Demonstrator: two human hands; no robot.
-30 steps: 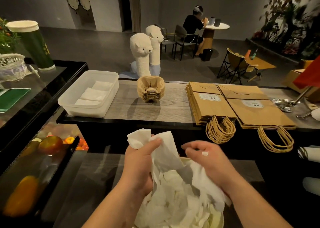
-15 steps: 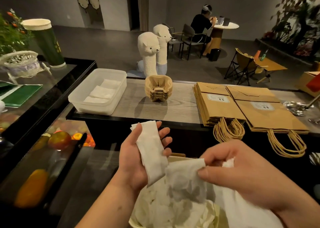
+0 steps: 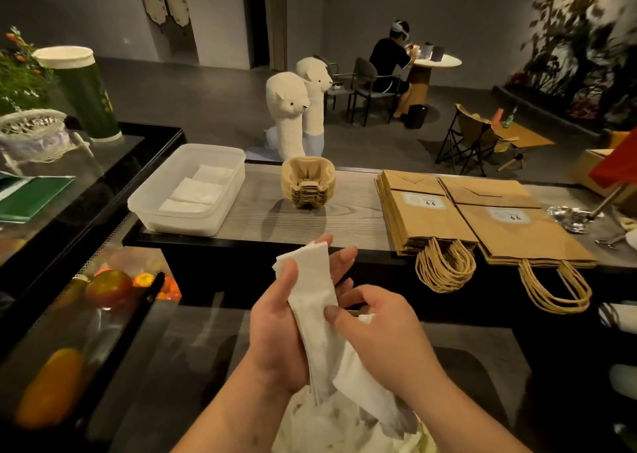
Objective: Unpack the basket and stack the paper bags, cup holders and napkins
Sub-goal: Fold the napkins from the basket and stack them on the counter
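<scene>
At lower centre of the frame, the left hand (image 3: 286,328) is lying palm up and clamping a strip of folded napkins (image 3: 310,280) under its thumb, with its fingers reaching nearly straight behind the strip. Just right of it, the right hand (image 3: 382,335) is curling its fingers round a loose napkin (image 3: 365,387). That napkin is trailing down to a heap of crumpled napkins (image 3: 331,425) at the bottom edge, and the right thumb is touching the folded strip. Across the upper middle, the desk (image 3: 344,218) is carrying three groups from left to right. They are a clear plastic tub (image 3: 148,208) holding flat napkins (image 3: 198,190), a nested stack of cup holders (image 3: 307,185), and two piles of paper bags (image 3: 431,221) lying side by side, their handles hanging over the near edge.
</scene>
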